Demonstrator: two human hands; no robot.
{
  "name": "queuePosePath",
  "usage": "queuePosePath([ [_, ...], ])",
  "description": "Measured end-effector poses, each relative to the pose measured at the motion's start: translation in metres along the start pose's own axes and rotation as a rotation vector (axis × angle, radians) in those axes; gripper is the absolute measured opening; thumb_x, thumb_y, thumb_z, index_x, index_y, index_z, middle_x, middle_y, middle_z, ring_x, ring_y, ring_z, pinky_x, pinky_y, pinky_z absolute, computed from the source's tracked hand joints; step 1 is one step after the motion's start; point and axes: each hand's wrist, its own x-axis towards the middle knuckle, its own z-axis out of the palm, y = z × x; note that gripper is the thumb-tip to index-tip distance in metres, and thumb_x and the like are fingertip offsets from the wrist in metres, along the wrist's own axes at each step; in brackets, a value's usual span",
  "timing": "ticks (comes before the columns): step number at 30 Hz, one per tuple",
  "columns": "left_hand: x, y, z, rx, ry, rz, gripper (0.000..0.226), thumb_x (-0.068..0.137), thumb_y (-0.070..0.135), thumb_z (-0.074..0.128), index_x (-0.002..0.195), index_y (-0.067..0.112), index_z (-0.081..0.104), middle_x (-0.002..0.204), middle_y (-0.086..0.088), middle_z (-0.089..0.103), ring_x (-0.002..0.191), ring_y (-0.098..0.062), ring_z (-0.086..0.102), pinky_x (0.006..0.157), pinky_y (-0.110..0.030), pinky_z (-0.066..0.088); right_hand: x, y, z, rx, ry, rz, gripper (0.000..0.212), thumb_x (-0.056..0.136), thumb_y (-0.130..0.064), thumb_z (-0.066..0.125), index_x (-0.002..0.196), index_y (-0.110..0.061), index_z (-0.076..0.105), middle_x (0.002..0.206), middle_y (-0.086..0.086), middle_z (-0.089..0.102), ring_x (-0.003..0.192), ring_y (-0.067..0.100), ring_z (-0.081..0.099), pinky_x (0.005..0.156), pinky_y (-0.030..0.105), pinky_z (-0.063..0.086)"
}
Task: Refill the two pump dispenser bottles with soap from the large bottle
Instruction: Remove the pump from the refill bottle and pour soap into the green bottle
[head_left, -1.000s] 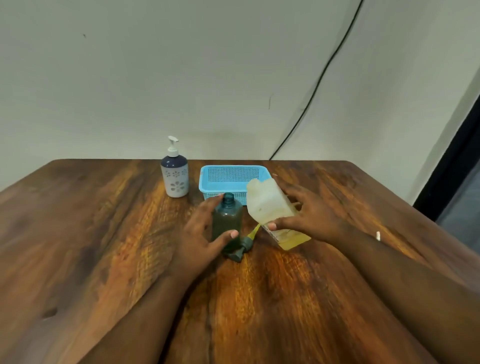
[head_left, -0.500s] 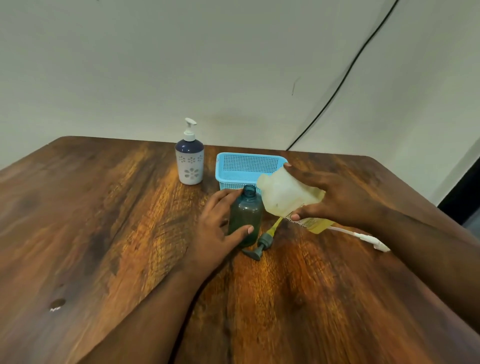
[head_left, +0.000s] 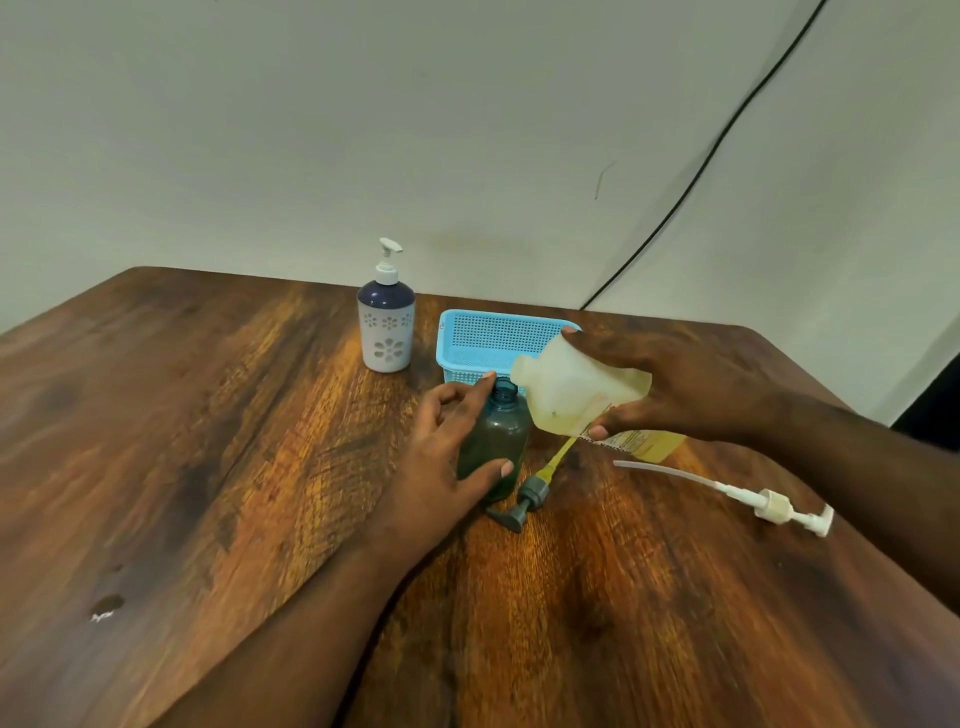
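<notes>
On the wooden table (head_left: 208, 467), the left hand (head_left: 441, 457) wraps around the open green bottle (head_left: 496, 441), which stands upright near the middle. The right hand (head_left: 691, 395) grasps the large bottle (head_left: 576, 389), tipped with its mouth just beside the green bottle's neck. A grey pump (head_left: 524, 499) lies touching the green bottle's base, and a white pump (head_left: 753, 499) lies further right. Behind stand a blue basket (head_left: 488, 338) and a white dispenser (head_left: 387, 322), its pump on.
</notes>
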Motion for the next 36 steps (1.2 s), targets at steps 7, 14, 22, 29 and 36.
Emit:
queuePosePath([
  [7, 0.001, 0.0, -0.001, -0.014, -0.021, 0.003, 0.08, 0.085, 0.027, 0.071, 0.137, 0.058, 0.02, 0.139, 0.021, 0.019, 0.132, -0.005, 0.029, 0.09, -0.003, 0.042, -0.001, -0.008, -0.012, -0.078, -0.031, 0.025, 0.086, 0.08, -0.056, 0.061, 0.148, -0.043, 0.01, 0.156, -0.015, 0.023, 0.137, 0.01, 0.028, 0.066, -0.017, 0.013],
  [14, 0.004, 0.002, -0.002, 0.009, -0.054, 0.022, 0.081, 0.086, 0.026, 0.07, 0.144, 0.049, 0.018, 0.144, 0.023, 0.024, 0.136, -0.006, 0.031, 0.098, -0.015, 0.043, -0.002, -0.009, -0.015, -0.103, -0.04, 0.029, 0.085, 0.08, -0.054, 0.062, 0.147, -0.043, 0.011, 0.156, -0.014, 0.023, 0.136, 0.01, 0.028, 0.065, -0.018, 0.007],
  [22, 0.004, 0.001, -0.001, -0.037, -0.052, -0.006, 0.081, 0.085, 0.024, 0.071, 0.143, 0.049, 0.02, 0.141, 0.023, 0.025, 0.131, -0.001, 0.031, 0.086, 0.001, 0.04, 0.003, -0.007, -0.016, -0.143, -0.063, -0.002, 0.084, 0.081, -0.055, 0.061, 0.147, -0.045, 0.008, 0.156, -0.015, 0.022, 0.137, 0.01, 0.03, 0.062, -0.005, 0.015],
  [29, 0.005, 0.001, -0.002, -0.059, -0.035, -0.005, 0.083, 0.082, 0.019, 0.074, 0.142, 0.048, 0.024, 0.136, 0.034, 0.027, 0.124, 0.02, 0.03, 0.085, 0.004, 0.039, 0.014, -0.001, -0.014, -0.072, -0.102, -0.047, 0.088, 0.079, -0.051, 0.067, 0.147, -0.045, 0.01, 0.155, -0.012, 0.025, 0.136, 0.016, 0.03, 0.088, 0.02, 0.029],
  [36, 0.004, -0.002, -0.001, -0.061, -0.021, -0.01, 0.081, 0.082, 0.02, 0.075, 0.142, 0.045, 0.027, 0.139, 0.025, 0.029, 0.132, 0.002, 0.032, 0.086, 0.001, 0.041, 0.021, 0.005, -0.015, -0.069, -0.097, -0.088, 0.09, 0.078, -0.05, 0.068, 0.148, -0.043, 0.012, 0.145, -0.005, 0.039, 0.125, 0.016, 0.039, 0.092, 0.022, 0.038],
])
